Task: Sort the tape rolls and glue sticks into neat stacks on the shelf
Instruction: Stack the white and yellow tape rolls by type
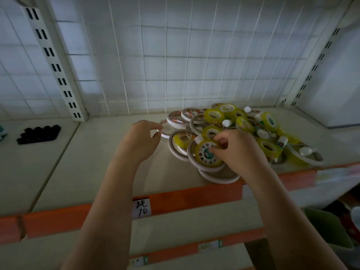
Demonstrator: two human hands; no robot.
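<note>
Now | right hand pinches glossy yellow tape roll atop flat white rings | left hand pinches thin white ring

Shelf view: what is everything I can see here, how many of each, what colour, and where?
yellow tape rolls: about nine, yellow-green, in the pile at shelf right
flat white tape rolls: several, exact count unclear, white rims, pile's left and front
glue sticks: a few, white caps, mixed into the pile
black items: one cluster, black, far left
shelf: one, beige with orange front edge
price label: one, white, handwritten, on the edge
wire grid back: white
left hand: pinches a thin white ring
right hand: pinches a yellow roll
</note>
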